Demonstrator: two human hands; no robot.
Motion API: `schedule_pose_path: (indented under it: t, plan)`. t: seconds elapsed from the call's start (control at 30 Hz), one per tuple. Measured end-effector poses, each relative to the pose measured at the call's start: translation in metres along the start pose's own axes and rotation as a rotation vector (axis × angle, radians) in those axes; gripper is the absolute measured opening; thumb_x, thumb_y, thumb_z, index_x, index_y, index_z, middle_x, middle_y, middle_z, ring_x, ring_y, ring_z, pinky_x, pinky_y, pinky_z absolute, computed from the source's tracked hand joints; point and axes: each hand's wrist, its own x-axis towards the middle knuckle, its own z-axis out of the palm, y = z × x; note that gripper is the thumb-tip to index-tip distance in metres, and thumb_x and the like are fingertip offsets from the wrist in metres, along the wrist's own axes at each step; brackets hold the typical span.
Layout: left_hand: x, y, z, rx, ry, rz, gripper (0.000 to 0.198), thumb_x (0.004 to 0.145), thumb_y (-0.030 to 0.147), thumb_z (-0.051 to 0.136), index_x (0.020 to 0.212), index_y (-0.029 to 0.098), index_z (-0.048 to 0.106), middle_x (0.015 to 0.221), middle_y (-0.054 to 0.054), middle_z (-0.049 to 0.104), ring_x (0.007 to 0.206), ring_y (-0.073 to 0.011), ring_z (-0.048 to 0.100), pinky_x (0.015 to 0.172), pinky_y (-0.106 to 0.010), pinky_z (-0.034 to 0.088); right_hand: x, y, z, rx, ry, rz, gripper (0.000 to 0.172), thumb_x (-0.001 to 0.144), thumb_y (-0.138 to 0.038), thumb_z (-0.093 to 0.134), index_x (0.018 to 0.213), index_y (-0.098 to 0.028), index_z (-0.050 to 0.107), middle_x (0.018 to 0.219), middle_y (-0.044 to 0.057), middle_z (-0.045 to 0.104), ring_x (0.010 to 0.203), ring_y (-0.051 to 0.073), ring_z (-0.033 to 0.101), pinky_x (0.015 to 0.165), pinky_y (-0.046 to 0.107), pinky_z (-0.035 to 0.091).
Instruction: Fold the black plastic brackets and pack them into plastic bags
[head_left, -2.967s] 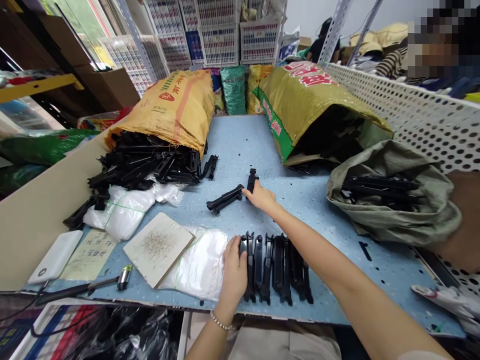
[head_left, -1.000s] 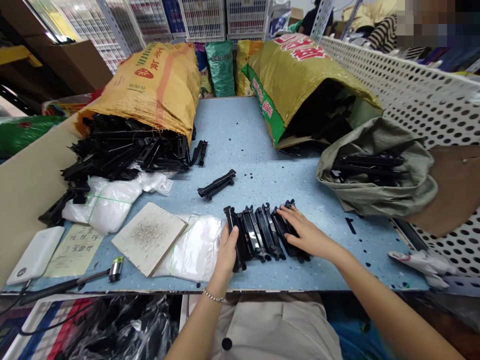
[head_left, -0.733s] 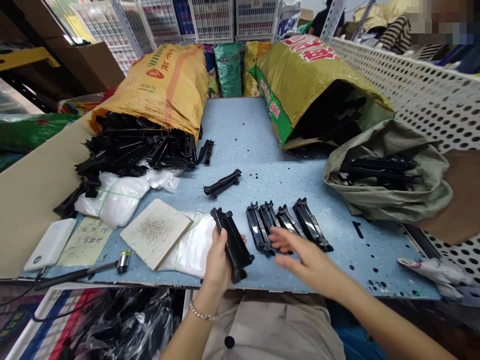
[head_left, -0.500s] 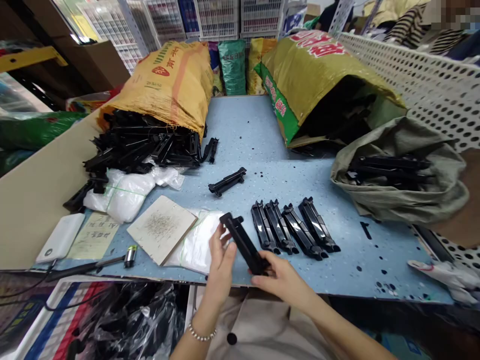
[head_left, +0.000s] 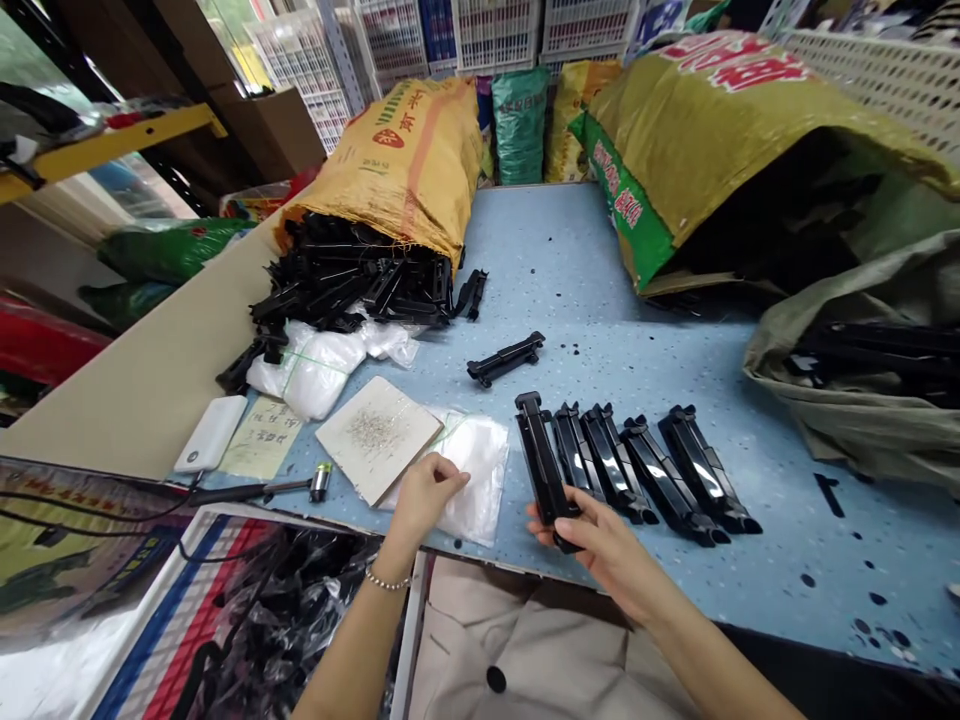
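Observation:
My right hand (head_left: 600, 545) grips the lower end of a long black plastic part (head_left: 541, 460), holding it tilted above the table. Over a stack of clear plastic bags (head_left: 480, 470), my left hand (head_left: 431, 492) has its thumb and fingertips pinched together. Whether a bag is caught between them is not visible. Just right of the held part, several similar glossy black parts (head_left: 622, 465) lie side by side in a row. Another black part (head_left: 506, 360) lies alone farther back on the blue table (head_left: 517, 240).
A yellow sack (head_left: 405, 160) spills black parts (head_left: 360, 280) at back left. An olive-green sack (head_left: 712, 150) and a grey cloth bag (head_left: 787, 400) stand at right. A speckled square board (head_left: 375, 435), white power bank (head_left: 212, 432) and cabled tool (head_left: 285, 488) lie left.
My left hand has let go of the black part and moved left onto the plastic bags. My right hand keeps hold of the part, now beside the row. The view has turned left.

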Motion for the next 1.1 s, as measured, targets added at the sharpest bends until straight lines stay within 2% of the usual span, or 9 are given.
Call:
schedule_pose_path:
  t: [0.2, 0.37, 0.47, 0.6, 0.7, 0.8, 0.9, 1.0, 1.1]
  plan:
    - [0.002, -0.003, 0.000, -0.140, 0.092, -0.090, 0.024, 0.059, 0.026, 0.072, 0.067, 0.021, 0.050, 0.057, 0.006, 0.054, 0.053, -0.0110, 0.050, 0.054, -0.022, 0.038, 0.015, -0.003, 0.010, 0.114, -0.037, 0.027, 0.031, 0.073, -0.030, 0.074, 0.099, -0.018, 0.065, 0.103, 0.008, 0.071, 0.092, 0.021, 0.067, 0.084, 0.035, 0.052]
    - [0.001, 0.002, 0.004, -0.185, 0.115, -0.127, 0.033, 0.055, 0.021, 0.077, 0.068, 0.021, 0.046, 0.057, 0.008, 0.052, 0.049, -0.0091, 0.046, 0.053, -0.021, 0.036, 0.042, -0.011, 0.038, 0.212, -0.149, -0.002, 0.024, 0.077, -0.027, 0.069, 0.098, -0.015, 0.066, 0.098, 0.008, 0.073, 0.096, 0.022, 0.068, 0.089, 0.035, 0.052]
    - [-0.001, 0.004, 0.002, -0.226, 0.075, -0.124, 0.031, 0.057, 0.022, 0.075, 0.069, 0.021, 0.046, 0.061, 0.005, 0.057, 0.053, -0.0106, 0.051, 0.054, -0.022, 0.039, 0.065, -0.007, 0.052, 0.269, -0.164, 0.012, 0.018, 0.076, -0.024, 0.069, 0.090, -0.013, 0.066, 0.092, 0.008, 0.073, 0.094, 0.021, 0.069, 0.093, 0.035, 0.052]
    - [-0.007, 0.008, -0.011, -0.253, 0.073, -0.093, 0.023, 0.066, 0.023, 0.069, 0.070, 0.021, 0.046, 0.065, 0.004, 0.058, 0.059, -0.0128, 0.054, 0.061, -0.025, 0.043, 0.089, 0.007, 0.055, 0.315, -0.071, 0.100, 0.013, 0.074, -0.022, 0.069, 0.079, -0.011, 0.065, 0.083, 0.010, 0.073, 0.088, 0.020, 0.070, 0.091, 0.031, 0.054]
    - [-0.017, 0.016, -0.027, -0.097, 0.098, 0.022, 0.009, 0.075, 0.016, 0.056, 0.071, 0.021, 0.050, 0.075, -0.001, 0.061, 0.073, -0.0169, 0.057, 0.072, -0.030, 0.045, 0.097, 0.013, 0.052, 0.322, -0.053, 0.134, 0.015, 0.076, -0.024, 0.068, 0.079, -0.010, 0.065, 0.083, 0.011, 0.072, 0.090, 0.020, 0.069, 0.090, 0.030, 0.055]
    - [-0.023, 0.023, -0.041, 0.407, 0.091, 0.211, 0.025, 0.078, 0.004, 0.042, 0.074, 0.020, 0.060, 0.091, -0.009, 0.064, 0.091, -0.0242, 0.057, 0.083, -0.038, 0.045, 0.095, 0.011, 0.052, 0.293, -0.048, 0.111, 0.015, 0.075, -0.024, 0.070, 0.082, -0.011, 0.065, 0.084, 0.010, 0.072, 0.092, 0.020, 0.069, 0.089, 0.029, 0.055]
    - [-0.021, 0.025, -0.047, 0.703, 0.013, 0.240, 0.035, 0.080, 0.002, 0.037, 0.090, 0.018, 0.067, 0.097, -0.013, 0.064, 0.094, -0.0275, 0.057, 0.082, -0.041, 0.047, 0.081, 0.005, 0.052, 0.240, -0.036, 0.059, 0.016, 0.074, -0.025, 0.070, 0.086, -0.014, 0.066, 0.085, 0.007, 0.072, 0.091, 0.019, 0.068, 0.084, 0.028, 0.054]
    - [-0.011, 0.017, -0.047, 0.589, -0.038, 0.237, 0.043, 0.081, 0.006, 0.040, 0.114, 0.021, 0.062, 0.108, -0.010, 0.063, 0.088, -0.0217, 0.061, 0.082, -0.036, 0.049, 0.057, 0.007, 0.047, 0.275, -0.201, 0.162, 0.027, 0.075, -0.037, 0.065, 0.087, -0.013, 0.067, 0.076, 0.007, 0.070, 0.077, 0.019, 0.068, 0.067, 0.026, 0.054]
    - [-0.004, 0.006, -0.046, 0.393, -0.053, 0.237, 0.051, 0.078, 0.008, 0.044, 0.125, 0.021, 0.056, 0.118, -0.010, 0.059, 0.084, -0.0178, 0.063, 0.082, -0.033, 0.052, 0.037, 0.021, 0.038, 0.410, -0.433, 0.470, 0.044, 0.075, -0.050, 0.056, 0.089, -0.011, 0.067, 0.059, 0.003, 0.062, 0.054, 0.015, 0.060, 0.051, 0.023, 0.047]
